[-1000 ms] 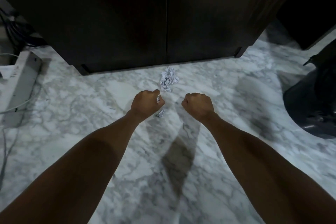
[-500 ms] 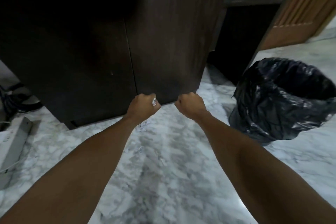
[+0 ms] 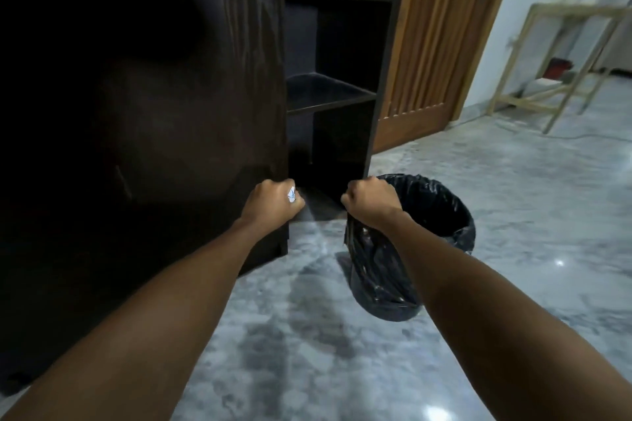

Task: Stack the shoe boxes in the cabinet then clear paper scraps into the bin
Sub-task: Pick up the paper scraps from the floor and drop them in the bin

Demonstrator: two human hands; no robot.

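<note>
My left hand (image 3: 272,203) is a closed fist in front of the dark cabinet (image 3: 143,113), and a bit of white paper scrap (image 3: 291,194) pokes out between its fingers. My right hand (image 3: 371,200) is also a closed fist, held just over the near left rim of the bin (image 3: 444,215), which is lined with a black plastic bag. Nothing shows in the right fist, so I cannot tell whether it holds paper. The cabinet doors are closed and no shoe boxes are visible.
Right of the cabinet is a dark open shelf unit (image 3: 328,92). Behind the bin stands a slatted wooden door (image 3: 434,44). A wooden frame (image 3: 561,65) stands at the far right. The marble floor (image 3: 513,198) spreads around the bin.
The view has swung up and to the right, away from the crumpled paper on the floor. Both fists moved right toward the bin, which is now in full view.
</note>
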